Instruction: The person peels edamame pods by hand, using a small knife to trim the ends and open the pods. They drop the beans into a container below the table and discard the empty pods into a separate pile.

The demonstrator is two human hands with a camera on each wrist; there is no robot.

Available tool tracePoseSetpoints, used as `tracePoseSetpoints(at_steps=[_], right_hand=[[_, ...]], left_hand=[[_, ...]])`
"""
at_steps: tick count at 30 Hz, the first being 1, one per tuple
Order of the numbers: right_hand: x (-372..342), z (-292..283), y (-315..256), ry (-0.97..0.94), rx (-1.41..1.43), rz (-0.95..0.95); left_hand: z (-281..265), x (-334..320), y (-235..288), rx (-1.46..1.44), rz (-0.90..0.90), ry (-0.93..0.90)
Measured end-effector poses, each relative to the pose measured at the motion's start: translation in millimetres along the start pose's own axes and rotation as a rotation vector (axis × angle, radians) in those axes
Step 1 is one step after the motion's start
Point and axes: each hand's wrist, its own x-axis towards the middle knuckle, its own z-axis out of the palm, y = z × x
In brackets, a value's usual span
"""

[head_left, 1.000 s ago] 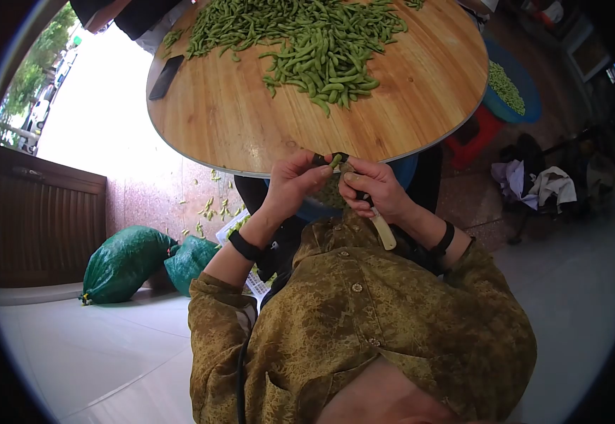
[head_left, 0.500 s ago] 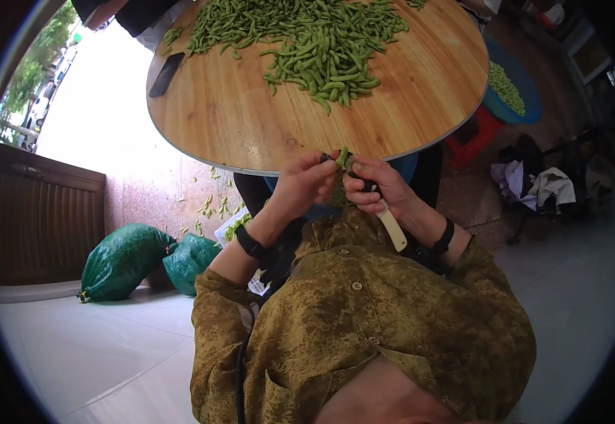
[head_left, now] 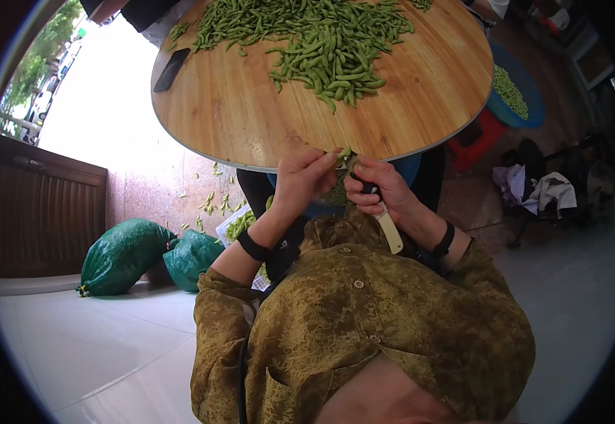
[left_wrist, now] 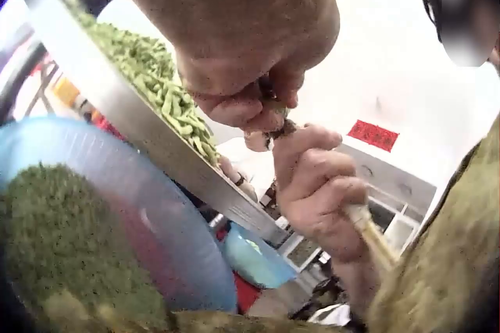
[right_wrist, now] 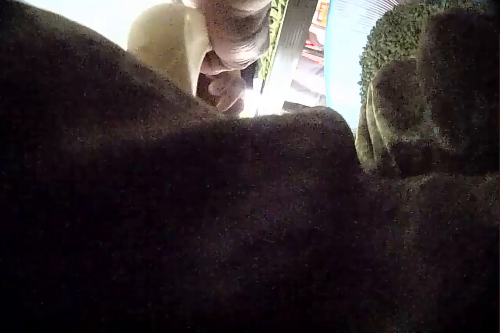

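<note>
At the near edge of the round table, my left hand [head_left: 299, 180] pinches a green bean pod [head_left: 344, 152] between thumb and fingertips. Close beside it, my right hand [head_left: 386, 189] grips a cream-handled tool [head_left: 391, 233], its handle sticking out below the palm toward the shirt. Fingers hide most of its working end, so I cannot tell its exact kind. The left wrist view has the left hand [left_wrist: 250, 52] from behind, fingertips right at those of the right hand [left_wrist: 316, 181]. In the right wrist view, the cream handle [right_wrist: 164, 44] shows above dark cloth.
Piled pods [head_left: 328, 60] cover the far part of the wooden table [head_left: 251, 113], near a dark flat object [head_left: 172, 71]. Below the hands is a blue basin [left_wrist: 195, 247] of small green pieces. Another blue basin [head_left: 533, 106] stands right; green sacks [head_left: 127, 258] lie left.
The pod between the hands has shifted slightly up and to the right. My right hand has turned a little, swinging the cream handle to the right; the left hand has moved slightly right.
</note>
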Motion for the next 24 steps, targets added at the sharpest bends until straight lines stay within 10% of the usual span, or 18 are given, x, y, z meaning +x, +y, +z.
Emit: tracePoseSetpoints(at_steps=[6,11,24], right_hand=[[0,-5,5,0.178,-0.669,-0.206],[16,-3,7,0.351,-1.350,-0.754],[16,-17,13,0.304,-1.739,-0.682]], left_hand=[[2,-4,-7,-0.315,-0.220,-0.072],[10,-19,-8,0.341,0.174,0.019],[19,-30,-28,0.382,0.277,0.095]])
